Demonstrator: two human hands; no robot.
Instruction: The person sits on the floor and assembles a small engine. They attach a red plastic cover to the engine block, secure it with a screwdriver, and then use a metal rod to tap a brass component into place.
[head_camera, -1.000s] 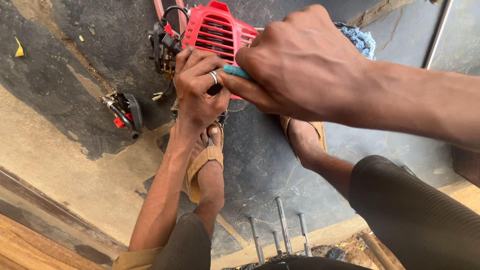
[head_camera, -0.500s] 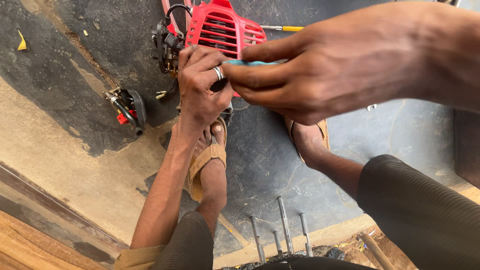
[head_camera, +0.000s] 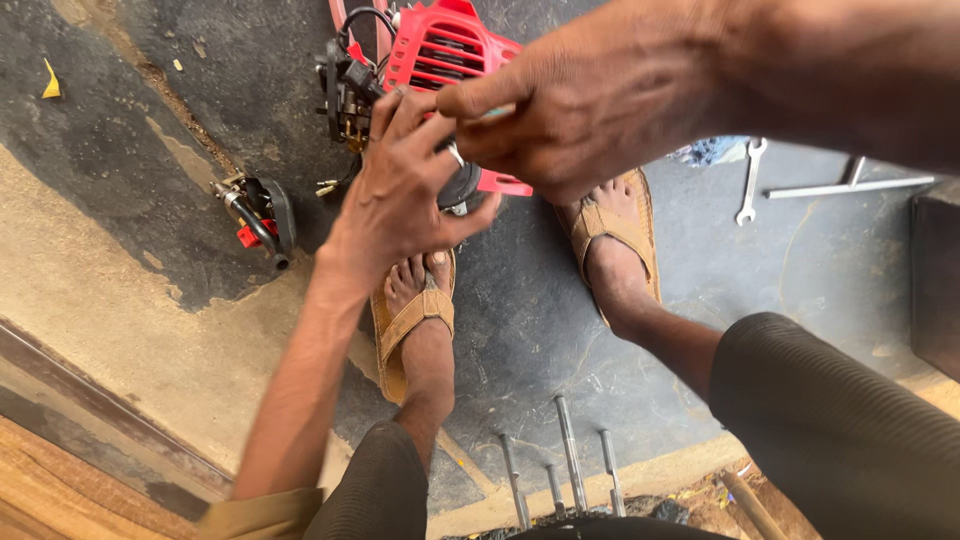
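Engine (head_camera: 445, 50) sits on the floor (head_camera: 120, 280) just ahead of your feet, long axis running away from you. Your left hand (head_camera: 400, 195) is cupped under its near end, fingers curled on a dark round part. Right hand (head_camera: 590, 100) is on top, pinching smth pale blue, closer to the cover. Red slotted plastic cover, black carb bits on the left side.

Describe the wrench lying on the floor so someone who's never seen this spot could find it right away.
Start at the red engine housing the left hand and right hand work on, then look right, past the right foot's tan sandal. On the dark floor lies a small silver wrench. Unlike the long metal bar beside it, it is short with open-jawed ends.
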